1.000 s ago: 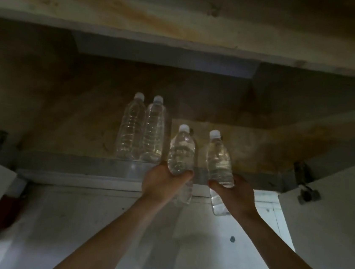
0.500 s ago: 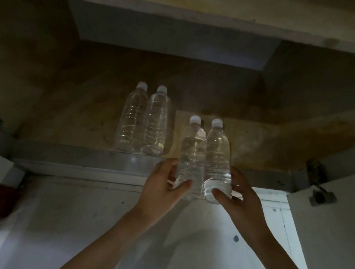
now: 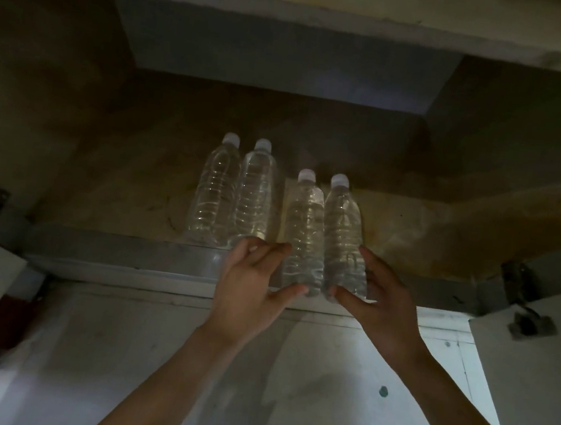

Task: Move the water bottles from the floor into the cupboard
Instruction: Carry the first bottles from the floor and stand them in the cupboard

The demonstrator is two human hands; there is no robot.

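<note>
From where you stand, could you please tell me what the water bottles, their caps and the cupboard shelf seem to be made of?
Water bottles: clear, glossy plastic, ribbed and see-through. Caps: opaque white plastic, probably. Cupboard shelf: matt, stained brown board, wood or laminate; dim light leaves it open.

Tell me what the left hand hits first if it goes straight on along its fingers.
Probably the third bottle from the left, which stands between thumb and fingers of the left hand. The fingertips aim past it at the base of the second bottle farther back; depth is unclear.
</note>
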